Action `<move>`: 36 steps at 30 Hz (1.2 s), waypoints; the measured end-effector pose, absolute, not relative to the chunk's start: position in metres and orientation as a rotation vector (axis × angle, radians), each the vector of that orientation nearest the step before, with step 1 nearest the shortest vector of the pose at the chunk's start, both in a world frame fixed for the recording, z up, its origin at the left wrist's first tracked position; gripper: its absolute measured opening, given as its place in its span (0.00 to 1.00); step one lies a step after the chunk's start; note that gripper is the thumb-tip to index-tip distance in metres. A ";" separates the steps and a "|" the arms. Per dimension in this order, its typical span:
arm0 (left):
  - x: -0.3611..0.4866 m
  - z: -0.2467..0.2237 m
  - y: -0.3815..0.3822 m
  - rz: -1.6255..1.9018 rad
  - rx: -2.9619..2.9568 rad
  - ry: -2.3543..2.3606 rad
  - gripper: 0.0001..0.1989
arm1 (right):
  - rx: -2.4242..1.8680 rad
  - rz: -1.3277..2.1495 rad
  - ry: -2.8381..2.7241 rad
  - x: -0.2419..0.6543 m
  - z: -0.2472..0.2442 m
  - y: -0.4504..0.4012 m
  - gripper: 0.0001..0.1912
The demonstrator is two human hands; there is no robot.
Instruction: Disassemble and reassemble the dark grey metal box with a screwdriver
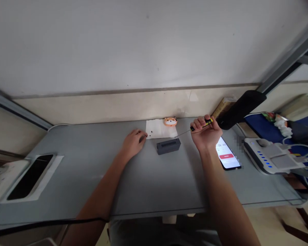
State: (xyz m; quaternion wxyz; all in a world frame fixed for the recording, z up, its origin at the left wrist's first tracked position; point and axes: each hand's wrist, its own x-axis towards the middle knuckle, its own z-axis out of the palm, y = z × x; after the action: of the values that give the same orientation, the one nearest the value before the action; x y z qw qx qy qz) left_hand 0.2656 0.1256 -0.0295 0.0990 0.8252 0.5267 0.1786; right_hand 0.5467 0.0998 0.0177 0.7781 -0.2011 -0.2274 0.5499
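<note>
My right hand [204,131] is wrapped round the yellow and black handle of a screwdriver [209,122]; its thin shaft points left, its tip close to the back right corner of a dark grey slotted box [168,146]. The box lies on the grey table [154,184]. My left hand [135,140] rests near the left edge of a white paper [155,127], its fingers curled and bunched; whether they hold anything is too small to tell. Small dark bits lie on the paper, and an orange animal-face case [170,122] sits at its back right.
A lit phone [227,155] lies beside my right forearm, with a white power strip [269,155] farther right. Behind my right hand are a black cylinder [243,108] and a small box [223,107]. Far left, a dark phone [31,176] lies on paper.
</note>
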 end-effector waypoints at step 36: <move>0.295 -0.025 0.102 0.647 2.048 0.940 0.17 | -0.753 1.382 -0.729 0.536 0.018 0.101 0.15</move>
State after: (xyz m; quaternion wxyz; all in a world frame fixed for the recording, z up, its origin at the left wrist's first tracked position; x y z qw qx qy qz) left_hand 0.2949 0.1023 -0.0250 0.3883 0.8050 0.3695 0.2544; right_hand 0.5359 0.1010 0.0178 0.6469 -0.3311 -0.3204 0.6076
